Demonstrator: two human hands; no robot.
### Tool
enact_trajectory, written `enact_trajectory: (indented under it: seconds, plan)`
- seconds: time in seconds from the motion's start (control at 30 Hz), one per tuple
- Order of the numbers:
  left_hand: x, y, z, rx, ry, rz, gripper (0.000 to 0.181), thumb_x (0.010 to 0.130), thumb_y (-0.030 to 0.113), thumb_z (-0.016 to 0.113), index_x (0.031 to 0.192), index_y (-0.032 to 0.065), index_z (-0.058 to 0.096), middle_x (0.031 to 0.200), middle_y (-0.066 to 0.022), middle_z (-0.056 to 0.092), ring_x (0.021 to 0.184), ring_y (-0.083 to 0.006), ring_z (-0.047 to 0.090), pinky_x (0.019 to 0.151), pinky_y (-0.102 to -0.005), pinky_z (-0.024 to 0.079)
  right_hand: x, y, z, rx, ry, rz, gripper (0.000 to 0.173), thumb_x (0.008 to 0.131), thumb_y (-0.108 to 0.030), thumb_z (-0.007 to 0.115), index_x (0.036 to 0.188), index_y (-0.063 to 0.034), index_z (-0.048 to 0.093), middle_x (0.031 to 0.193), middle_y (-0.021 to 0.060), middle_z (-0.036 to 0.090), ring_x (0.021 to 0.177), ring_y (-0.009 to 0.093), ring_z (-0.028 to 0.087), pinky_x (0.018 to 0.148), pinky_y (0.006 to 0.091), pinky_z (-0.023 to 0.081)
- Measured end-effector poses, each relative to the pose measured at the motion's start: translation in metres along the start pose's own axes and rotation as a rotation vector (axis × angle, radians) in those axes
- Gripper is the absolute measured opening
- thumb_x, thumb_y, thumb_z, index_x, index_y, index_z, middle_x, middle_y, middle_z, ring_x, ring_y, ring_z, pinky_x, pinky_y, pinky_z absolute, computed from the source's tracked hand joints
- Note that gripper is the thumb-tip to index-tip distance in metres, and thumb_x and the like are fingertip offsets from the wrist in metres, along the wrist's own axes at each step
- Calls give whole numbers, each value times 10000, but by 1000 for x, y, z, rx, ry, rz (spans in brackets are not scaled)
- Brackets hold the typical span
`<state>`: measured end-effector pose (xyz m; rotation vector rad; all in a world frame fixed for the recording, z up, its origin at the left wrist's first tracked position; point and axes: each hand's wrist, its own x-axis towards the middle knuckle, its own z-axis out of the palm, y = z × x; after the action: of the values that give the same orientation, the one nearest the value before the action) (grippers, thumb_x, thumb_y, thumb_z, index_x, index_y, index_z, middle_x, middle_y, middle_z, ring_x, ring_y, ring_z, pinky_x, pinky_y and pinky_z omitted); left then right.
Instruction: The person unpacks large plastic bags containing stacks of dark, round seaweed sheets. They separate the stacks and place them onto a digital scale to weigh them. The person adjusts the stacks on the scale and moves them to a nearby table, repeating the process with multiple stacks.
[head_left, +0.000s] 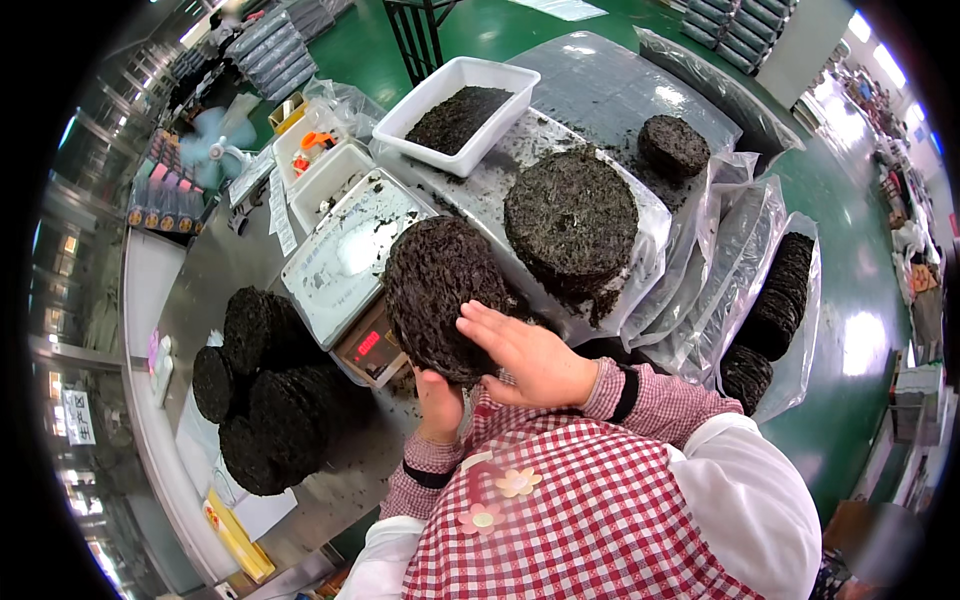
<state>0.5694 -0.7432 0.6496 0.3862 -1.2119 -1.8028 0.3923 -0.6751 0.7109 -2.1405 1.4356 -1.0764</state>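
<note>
Between my two hands stands a tilted thick round of dark dried laver seaweed (446, 296), its face turned up toward me. My left hand (439, 405) holds its lower edge from below, with most of the fingers hidden behind it. Across its lower right side lies my right hand (525, 356), fingers extended and thumb at the bottom edge. The round is beside a digital scale (352, 262), whose white plate carries dark flakes and whose red display is lit. A large stack of laver rounds (574, 217) sits on plastic sheeting to the right.
A white tub (457, 157) of loose laver stands behind the scale. Several laver rolls (292, 405) lie on the metal table at left. Bagged laver (780, 300) is at right, a small round (673, 146) behind. A fan (217, 150) and a bin with an orange tape dispenser (319, 140) stand farther left.
</note>
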Motion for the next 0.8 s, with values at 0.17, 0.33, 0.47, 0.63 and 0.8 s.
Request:
enact_trajectory:
  seconds: [0.17,0.33,0.47,0.63,0.8]
  plan:
    - [4,0,11,312,217,-114,760,984,575,418,1461,-7,314,1440,-118,467,1291,-228,498,1083,-372,417,-1,-6,19,-20,74,39,839,773,-66,641,1504,37,242,1529,300,286,1426,418,316,1164,448,314]
    - [22,11,12,-131,437,-105,682,1025,569,349,1483,64,356,1457,-66,470,1332,-248,455,1127,-429,358,-10,35,-3,-44,330,248,603,829,62,474,1424,33,387,1295,193,565,1196,325,554,1039,388,434]
    - [28,37,9,-382,519,-79,723,994,625,366,1495,104,342,1493,-83,429,1366,-294,413,1137,-468,340,-21,69,-54,1399,1140,426,338,961,-38,405,1263,28,541,1173,103,613,1025,230,601,927,349,484]
    - [24,36,-14,-549,421,-105,700,988,612,406,1485,121,376,1488,-74,440,1349,-292,429,1136,-488,328,-41,66,-75,-149,806,327,412,896,20,446,1296,28,542,1361,168,545,1284,272,495,1112,403,344]
    - [27,37,8,-498,220,-108,670,1009,566,397,1500,113,349,1499,-81,427,1370,-296,406,1145,-497,311,-16,50,-48,-370,216,271,635,773,-194,717,1346,-18,506,1477,240,392,1422,403,314,1186,507,221]
